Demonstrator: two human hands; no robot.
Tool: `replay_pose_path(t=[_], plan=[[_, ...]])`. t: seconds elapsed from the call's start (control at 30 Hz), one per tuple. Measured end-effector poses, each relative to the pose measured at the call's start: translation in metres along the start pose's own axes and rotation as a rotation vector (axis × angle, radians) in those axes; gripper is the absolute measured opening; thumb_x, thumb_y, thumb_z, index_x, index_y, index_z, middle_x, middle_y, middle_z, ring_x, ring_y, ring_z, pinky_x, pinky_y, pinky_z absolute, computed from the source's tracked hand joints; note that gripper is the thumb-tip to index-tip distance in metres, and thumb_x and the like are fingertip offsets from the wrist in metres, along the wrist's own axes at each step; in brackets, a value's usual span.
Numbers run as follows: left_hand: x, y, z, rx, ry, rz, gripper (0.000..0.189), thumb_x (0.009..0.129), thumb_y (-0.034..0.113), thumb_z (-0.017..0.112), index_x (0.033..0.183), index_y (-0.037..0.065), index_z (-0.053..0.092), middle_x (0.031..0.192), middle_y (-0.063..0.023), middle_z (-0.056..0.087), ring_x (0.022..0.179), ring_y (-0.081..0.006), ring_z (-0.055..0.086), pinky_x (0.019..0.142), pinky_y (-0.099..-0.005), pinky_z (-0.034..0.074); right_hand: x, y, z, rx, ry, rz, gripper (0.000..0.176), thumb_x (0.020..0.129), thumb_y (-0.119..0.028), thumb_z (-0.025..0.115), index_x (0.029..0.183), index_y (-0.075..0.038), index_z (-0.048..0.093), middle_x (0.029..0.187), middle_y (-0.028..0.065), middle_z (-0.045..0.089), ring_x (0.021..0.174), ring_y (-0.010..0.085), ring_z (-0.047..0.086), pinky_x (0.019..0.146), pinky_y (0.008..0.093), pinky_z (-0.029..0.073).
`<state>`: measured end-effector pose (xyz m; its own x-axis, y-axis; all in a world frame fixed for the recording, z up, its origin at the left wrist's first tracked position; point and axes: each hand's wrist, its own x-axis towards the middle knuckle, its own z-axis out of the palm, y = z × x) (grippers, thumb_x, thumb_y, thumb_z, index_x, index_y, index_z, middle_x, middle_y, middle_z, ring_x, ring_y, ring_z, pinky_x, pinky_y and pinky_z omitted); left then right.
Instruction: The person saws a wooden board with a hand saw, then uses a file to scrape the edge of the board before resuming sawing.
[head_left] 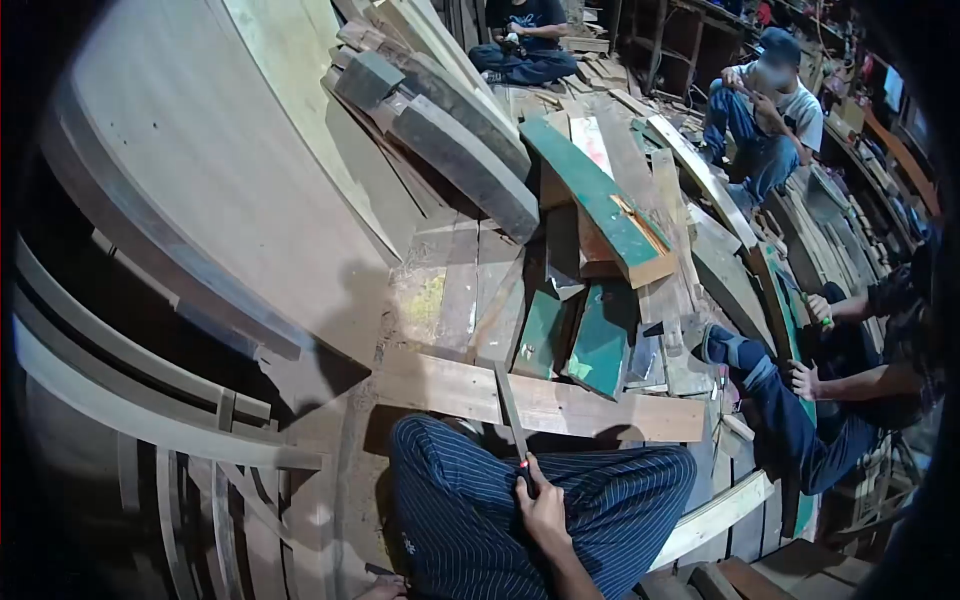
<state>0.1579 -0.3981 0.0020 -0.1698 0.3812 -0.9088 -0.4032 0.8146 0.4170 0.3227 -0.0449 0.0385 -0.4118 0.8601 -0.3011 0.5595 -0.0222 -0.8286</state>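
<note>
One long-bladed tool (pixel 509 415) gripped in right hand (pixel 543 510), tip on plank (pixel 590 408)

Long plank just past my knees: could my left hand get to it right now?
Probably yes. The left hand sits low beside the striped trouser leg, and the plank lies just beyond that knee, its left end bare. The right hand holds a tool pointing across it.

- Plank (pixel 590 410) lay crosswise just before the knees; board pile (pixel 590 250) behind it.
- Tool (pixel 510 415) in right hand (pixel 543 510) — tip over the plank, handle over the lap.
- Curved panel (pixel 220 170) to the left; seated co-worker (pixel 850 380) right of the plank.
</note>
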Motion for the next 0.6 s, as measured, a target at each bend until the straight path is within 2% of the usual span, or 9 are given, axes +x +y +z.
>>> replay_pose_path(t=[0.03,0.13,0.33,0.43,0.5,0.57,0.6], plan=[[-0.002,0.008,0.002,0.040,-0.019,0.015,0.019,0.098,0.016,0.061,0.113,0.003,0.062,0.091,-0.0013,0.061,0.078,-0.0135,0.056,0.068,-0.0264,0.043,-0.001,-0.005,-0.003,-0.005,0.000,0.001,0.051,0.097,-0.021,0.064,0.145,-0.008,0.055,0.065,0.0292,0.053,0.052,0.0330,0.050,0.060,0.0453,0.047],[-0.012,0.025,0.004,0.144,-0.076,0.072,0.019,0.098,0.016,0.061,0.111,0.002,0.062,0.091,-0.0024,0.062,0.081,-0.0147,0.058,0.071,-0.0275,0.044,-0.001,-0.001,-0.001,0.011,-0.007,-0.016,0.050,0.097,-0.021,0.063,0.145,-0.007,0.055,0.067,0.0303,0.054,0.053,0.0361,0.054,0.061,0.0460,0.047],[-0.041,0.036,-0.008,0.285,-0.154,0.169,0.019,0.099,0.018,0.061,0.108,0.000,0.062,0.092,-0.0045,0.063,0.087,-0.0171,0.060,0.077,-0.0296,0.046,-0.001,-0.005,-0.003,-0.003,-0.026,-0.017,0.051,0.097,-0.016,0.062,0.147,-0.005,0.052,0.070,0.0303,0.053,0.054,0.0280,0.051,0.060,0.0425,0.047],[-0.055,0.024,-0.013,0.333,-0.183,0.258,0.020,0.099,0.018,0.062,0.106,-0.001,0.061,0.093,-0.0056,0.063,0.091,-0.0184,0.061,0.080,-0.0307,0.047,0.002,-0.002,-0.001,-0.023,-0.019,-0.025,0.051,0.098,-0.014,0.062,0.147,-0.004,0.052,0.074,0.0311,0.056,0.058,0.0244,0.057,0.063,0.0408,0.049],[-0.050,-0.014,-0.018,0.304,-0.182,0.303,0.028,0.098,0.017,0.063,0.118,0.000,0.059,0.095,-0.0041,0.060,0.088,-0.0156,0.059,0.078,-0.0296,0.047,0.002,0.004,0.004,0.028,-0.008,-0.063,0.051,0.098,-0.012,0.062,0.146,-0.002,0.051,0.082,0.0320,0.063,0.065,0.0244,0.064,0.069,0.0385,0.051],[-0.044,-0.053,-0.018,0.277,-0.180,0.366,0.040,0.096,0.016,0.065,0.131,0.000,0.056,0.097,-0.0026,0.057,0.085,-0.0129,0.057,0.075,-0.0285,0.047,0.000,-0.005,0.000,-0.005,-0.026,-0.042,0.049,0.098,-0.010,0.060,0.145,0.002,0.051,0.096,0.0334,0.067,0.082,0.0234,0.069,0.080,0.0359,0.052],[-0.043,-0.063,-0.017,0.268,-0.193,0.397,0.045,0.095,0.018,0.066,0.133,-0.002,0.054,0.100,-0.0051,0.058,0.091,-0.0157,0.058,0.083,-0.0307,0.047,0.000,-0.004,0.002,0.010,-0.021,-0.069,0.049,0.098,-0.008,0.059,0.145,0.003,0.051,0.101,0.0339,0.068,0.089,0.0228,0.070,0.084,0.0351,0.052]])
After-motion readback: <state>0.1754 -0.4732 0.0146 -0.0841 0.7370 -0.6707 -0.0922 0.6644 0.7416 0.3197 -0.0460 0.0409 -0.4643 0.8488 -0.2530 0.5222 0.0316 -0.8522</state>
